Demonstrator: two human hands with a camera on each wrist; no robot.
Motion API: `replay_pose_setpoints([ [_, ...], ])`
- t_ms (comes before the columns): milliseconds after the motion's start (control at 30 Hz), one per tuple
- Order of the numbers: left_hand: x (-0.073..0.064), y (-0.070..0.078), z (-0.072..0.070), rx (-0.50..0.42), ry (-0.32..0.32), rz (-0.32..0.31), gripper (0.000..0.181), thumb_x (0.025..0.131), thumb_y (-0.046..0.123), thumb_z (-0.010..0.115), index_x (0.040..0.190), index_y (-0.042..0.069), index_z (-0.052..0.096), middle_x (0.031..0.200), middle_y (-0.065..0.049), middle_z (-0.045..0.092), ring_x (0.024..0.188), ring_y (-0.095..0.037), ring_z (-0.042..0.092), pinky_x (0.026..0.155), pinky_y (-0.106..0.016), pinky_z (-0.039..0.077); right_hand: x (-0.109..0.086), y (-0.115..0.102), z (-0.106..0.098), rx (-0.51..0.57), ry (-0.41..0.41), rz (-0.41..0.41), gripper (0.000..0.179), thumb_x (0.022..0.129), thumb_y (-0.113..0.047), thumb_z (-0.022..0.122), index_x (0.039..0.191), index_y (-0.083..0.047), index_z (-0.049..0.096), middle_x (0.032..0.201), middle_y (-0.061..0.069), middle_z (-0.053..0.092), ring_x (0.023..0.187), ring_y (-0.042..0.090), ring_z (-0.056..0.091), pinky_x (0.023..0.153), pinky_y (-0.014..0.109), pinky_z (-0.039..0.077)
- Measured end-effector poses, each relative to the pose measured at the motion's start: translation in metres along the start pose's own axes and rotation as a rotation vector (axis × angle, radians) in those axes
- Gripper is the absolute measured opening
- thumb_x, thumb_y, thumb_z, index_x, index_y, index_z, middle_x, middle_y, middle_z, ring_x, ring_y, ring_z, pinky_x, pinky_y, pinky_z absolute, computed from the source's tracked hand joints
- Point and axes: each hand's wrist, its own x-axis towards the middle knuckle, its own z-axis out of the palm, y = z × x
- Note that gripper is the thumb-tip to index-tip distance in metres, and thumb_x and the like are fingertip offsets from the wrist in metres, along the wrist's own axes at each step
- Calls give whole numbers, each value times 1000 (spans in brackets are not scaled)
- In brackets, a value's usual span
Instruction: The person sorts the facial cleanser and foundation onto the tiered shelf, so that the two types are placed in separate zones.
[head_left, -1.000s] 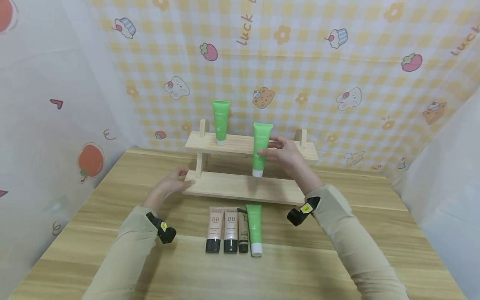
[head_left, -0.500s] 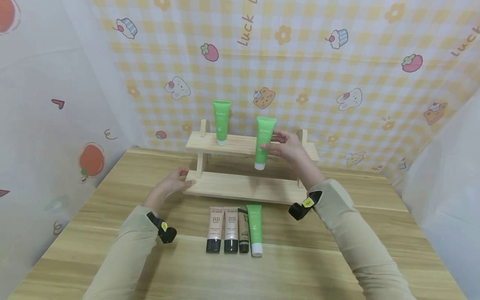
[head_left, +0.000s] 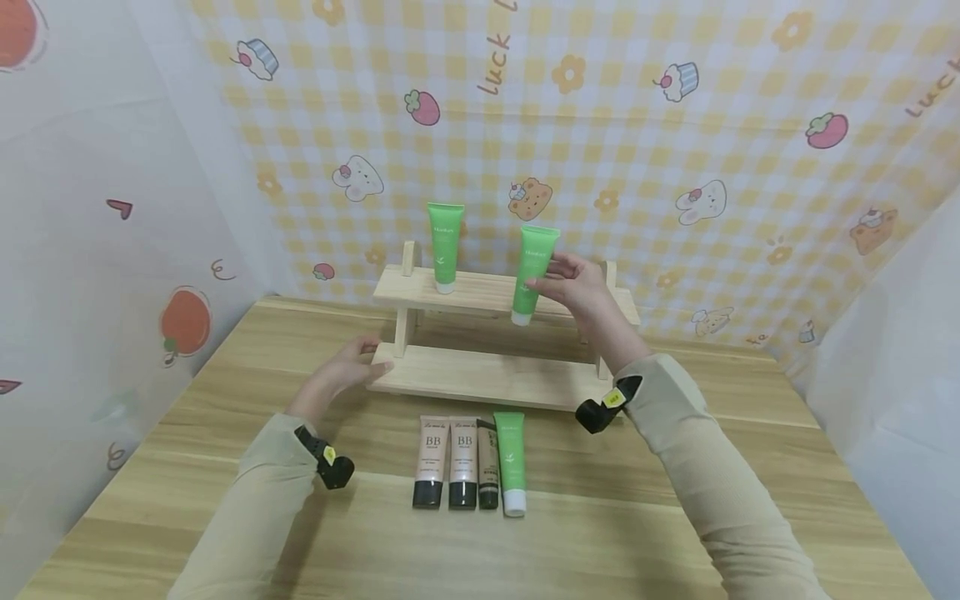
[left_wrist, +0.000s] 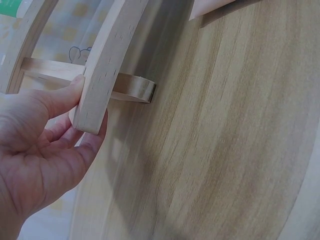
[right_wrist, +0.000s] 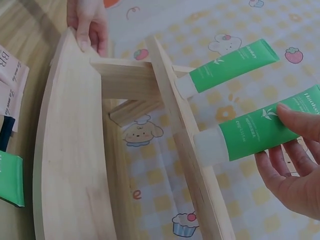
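My right hand (head_left: 581, 287) pinches a green squeeze tube (head_left: 534, 265) with a white cap, held cap down in front of the upper board of a two-tier wooden shelf (head_left: 487, 375). In the right wrist view the white cap (right_wrist: 210, 146) overlaps the upper board's edge. Another green tube (head_left: 446, 247) stands on its cap on the upper board's left part. At the left end of the lower board, my left hand (head_left: 341, 371) grips the wood; the left wrist view shows thumb on top and fingers beneath the board end (left_wrist: 92, 112).
On the wooden table (head_left: 360, 533), before the shelf, lie two BB cream tubes (head_left: 431, 454) with black caps, a slim brown tube (head_left: 488, 467) and a third green tube (head_left: 512, 458). A checkered cloth (head_left: 480, 150) hangs right behind the shelf.
My right hand has lifted the green tube upward and slightly right, from in front of the gap between boards to the upper board. The left hand has kept its grip on the shelf.
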Motion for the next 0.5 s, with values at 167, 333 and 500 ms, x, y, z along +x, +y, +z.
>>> replay_pose_setpoints([
  [167, 0, -1, -1, 5, -3, 1, 70, 92, 25, 52, 143, -3, 13, 148, -27, 16, 135, -45, 15, 110, -56, 19, 4, -2, 2, -9, 20, -18, 55, 79, -4, 68, 130, -10, 48, 130, 12, 54, 120, 24, 52, 103, 35, 41],
  [333, 0, -2, -2, 6, -9, -4, 70, 92, 27, 52, 143, -2, 13, 149, -25, 15, 136, -46, 13, 110, -57, 18, 11, -5, 3, 24, 41, -5, 56, 79, -4, 68, 131, -10, 48, 130, 12, 54, 119, 23, 51, 102, 32, 43],
  [500, 1, -2, 0, -2, 1, -6, 70, 92, 27, 53, 143, -2, 14, 148, -26, 16, 135, -45, 15, 110, -57, 19, 18, -6, 4, 40, 29, -16, 56, 80, -2, 66, 131, -9, 46, 132, 11, 52, 120, 24, 51, 102, 32, 42],
])
